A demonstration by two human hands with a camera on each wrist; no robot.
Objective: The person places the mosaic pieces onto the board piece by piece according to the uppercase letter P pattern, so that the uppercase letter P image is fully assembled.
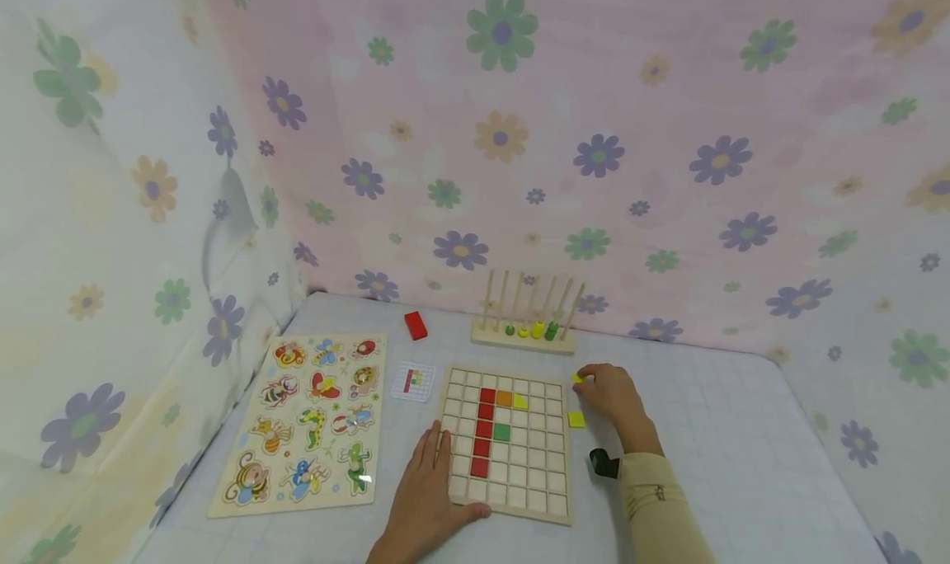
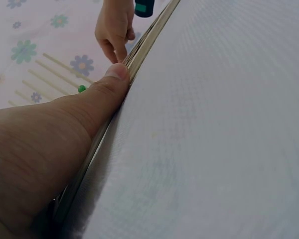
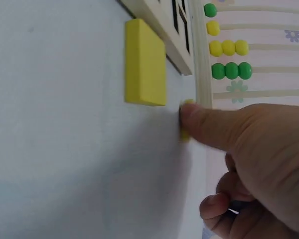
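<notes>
A wooden grid board [image 1: 508, 448] lies on the white cloth. Its squares hold several red tiles [image 1: 483, 429] in a column, an orange tile [image 1: 505, 398], a green tile [image 1: 501, 433] and a yellow piece with a rounded edge [image 1: 519, 401]. My left hand [image 1: 425, 498] rests at the board's lower left corner, fingers straight along its left side, thumb touching the front edge. Off the board's upper right corner, my right hand [image 1: 610, 391] pinches a small yellow piece [image 3: 186, 135], mostly covered by the thumb. Closer to me lies a yellow square tile [image 3: 145, 63].
Left of the board are a small pattern card [image 1: 413, 382] and an insect puzzle board [image 1: 304, 424]. A red block [image 1: 416, 326] lies behind the card. A pegged bead rack [image 1: 523, 336] stands at the back. Something black [image 1: 604, 463] sits by the right wrist.
</notes>
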